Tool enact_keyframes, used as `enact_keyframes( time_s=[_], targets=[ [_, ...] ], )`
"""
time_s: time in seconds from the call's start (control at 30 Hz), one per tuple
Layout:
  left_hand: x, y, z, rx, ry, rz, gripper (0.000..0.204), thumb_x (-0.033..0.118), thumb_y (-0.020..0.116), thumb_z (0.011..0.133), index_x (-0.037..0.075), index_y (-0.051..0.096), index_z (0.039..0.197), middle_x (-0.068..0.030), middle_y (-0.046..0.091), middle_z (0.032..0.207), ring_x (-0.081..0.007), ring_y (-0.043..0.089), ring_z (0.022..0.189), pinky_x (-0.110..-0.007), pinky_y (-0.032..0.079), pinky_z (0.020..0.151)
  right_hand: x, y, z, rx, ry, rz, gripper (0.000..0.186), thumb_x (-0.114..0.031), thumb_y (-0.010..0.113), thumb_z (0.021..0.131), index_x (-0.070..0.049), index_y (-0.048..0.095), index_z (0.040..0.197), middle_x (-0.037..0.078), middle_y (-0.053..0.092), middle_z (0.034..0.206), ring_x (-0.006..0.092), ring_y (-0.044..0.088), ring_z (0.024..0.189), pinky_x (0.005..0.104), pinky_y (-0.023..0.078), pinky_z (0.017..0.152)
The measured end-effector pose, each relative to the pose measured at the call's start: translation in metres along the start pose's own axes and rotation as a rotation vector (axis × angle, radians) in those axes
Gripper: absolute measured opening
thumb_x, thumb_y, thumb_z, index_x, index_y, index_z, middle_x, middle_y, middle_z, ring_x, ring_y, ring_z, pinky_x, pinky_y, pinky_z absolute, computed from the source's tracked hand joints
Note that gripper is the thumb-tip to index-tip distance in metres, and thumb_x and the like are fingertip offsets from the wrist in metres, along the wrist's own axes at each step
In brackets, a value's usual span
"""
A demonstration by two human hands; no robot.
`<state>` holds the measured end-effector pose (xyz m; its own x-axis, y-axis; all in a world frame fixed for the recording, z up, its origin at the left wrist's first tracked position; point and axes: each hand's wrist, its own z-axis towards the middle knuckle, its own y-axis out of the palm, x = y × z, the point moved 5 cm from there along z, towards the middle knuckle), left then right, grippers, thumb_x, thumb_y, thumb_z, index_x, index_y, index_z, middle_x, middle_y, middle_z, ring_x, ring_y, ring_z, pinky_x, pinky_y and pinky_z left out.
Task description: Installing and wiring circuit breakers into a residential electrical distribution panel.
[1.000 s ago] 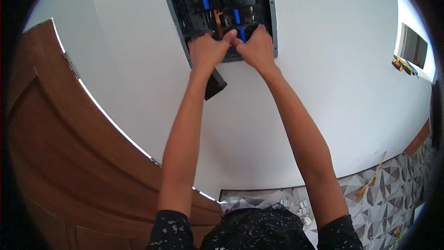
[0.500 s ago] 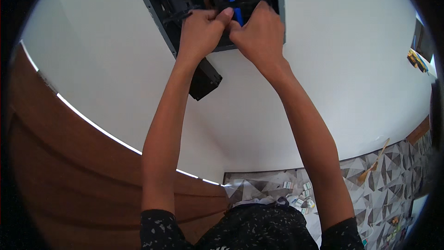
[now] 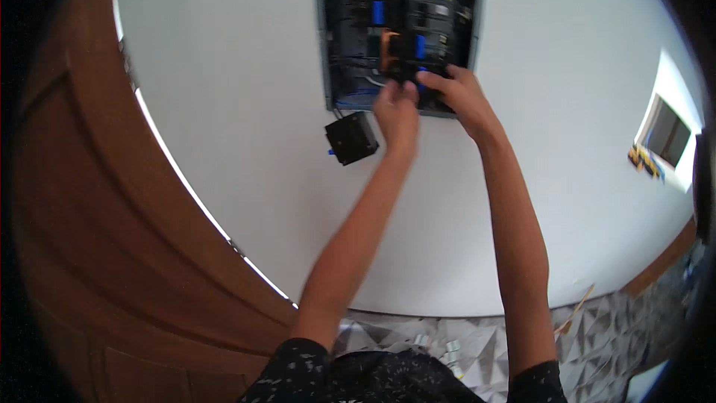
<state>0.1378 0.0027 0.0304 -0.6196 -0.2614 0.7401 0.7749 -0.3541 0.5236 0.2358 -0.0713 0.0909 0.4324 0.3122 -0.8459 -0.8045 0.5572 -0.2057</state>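
Observation:
An electrical panel box (image 3: 326, 52) is set in the white wall, with rows of black circuit breakers (image 3: 420, 46) with blue levers inside. At its lower middle, my left hand (image 3: 397, 112) has its fingers pinched together on something dark, too hidden to make out. Just to the right, my right hand (image 3: 464, 98) reaches onto the lowest right breaker, thumb on one side by the blue lever and fingers on the other. An orange-copper busbar (image 3: 388, 48) shows above my left hand. Below the box's lower left corner, a black breaker-like block (image 3: 350, 138) hangs by dark wires.
A brown wooden door (image 3: 89, 201) curves along the left side. On the right, a yellow-handled tool (image 3: 645, 162) sits at the lit window recess (image 3: 671, 134). Small boxes (image 3: 453, 347) and a broom-like stick (image 3: 574, 310) lie on the patterned floor.
My view has turned, so the box stands straighter and lower in it. My left hand has dropped to the box's lower edge, and my right hand has opened out somewhat around the breaker.

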Motion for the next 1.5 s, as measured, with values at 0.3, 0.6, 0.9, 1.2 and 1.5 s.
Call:
enact_keyframes(
  time_s=[0.3,0.6,0.9,1.2,1.5],
  targets=[
    [-0.022,0.026,-0.012,0.017,-0.152,-0.543,0.028,0.021,0.046,0.102,0.0,0.057,0.116,-0.0105,0.064,0.103,-0.0141,0.059,0.096,-0.029,0.046,0.085,-0.024,0.02,-0.001,0.247,-0.1,-0.383,0.041,-0.023,0.079,0.078,0.006,0.063,0.102,0.01,0.068,0.086,0.0153,0.061,0.072,0.0287,0.05,0.07],
    [-0.022,0.04,-0.015,0.072,-0.236,-0.603,0.035,0.032,0.039,0.105,0.001,0.056,0.1,-0.0065,0.058,0.09,-0.0117,0.054,0.082,-0.028,0.044,0.073,-0.023,0.034,0.009,0.253,-0.058,-0.585,0.042,-0.03,0.079,0.08,0.006,0.063,0.094,0.011,0.066,0.081,0.015,0.061,0.07,0.0278,0.05,0.067],
    [-0.025,0.04,-0.013,0.149,-0.197,-0.618,0.029,0.024,0.041,0.103,0.001,0.057,0.094,-0.0061,0.058,0.069,-0.0115,0.051,0.062,-0.029,0.042,0.059,-0.015,0.028,0.008,0.316,0.033,-0.685,0.044,-0.033,0.074,0.084,0.006,0.062,0.101,0.009,0.066,0.083,0.0158,0.061,0.072,0.0285,0.051,0.067],
    [-0.038,0.047,-0.016,0.036,-0.347,-0.725,0.051,0.028,0.043,0.103,0.003,0.034,0.146,-0.0187,0.066,0.108,-0.0233,0.067,0.093,-0.03,0.052,0.077,-0.017,0.033,0.015,0.237,0.078,-0.742,0.043,-0.033,0.071,0.087,0.005,0.062,0.105,0.007,0.067,0.088,0.0124,0.06,0.075,0.026,0.05,0.071],
    [-0.041,0.032,-0.018,-0.25,-0.254,-1.09,0.063,0.039,0.038,0.103,0.004,0.017,0.151,-0.0168,0.042,0.141,-0.0194,0.046,0.124,-0.032,0.036,0.104,-0.008,0.027,0.007,0.239,-0.052,-0.574,0.047,-0.032,0.075,0.085,0.006,0.06,0.108,0.009,0.067,0.095,0.0123,0.061,0.084,0.0259,0.052,0.075]
  ],
)
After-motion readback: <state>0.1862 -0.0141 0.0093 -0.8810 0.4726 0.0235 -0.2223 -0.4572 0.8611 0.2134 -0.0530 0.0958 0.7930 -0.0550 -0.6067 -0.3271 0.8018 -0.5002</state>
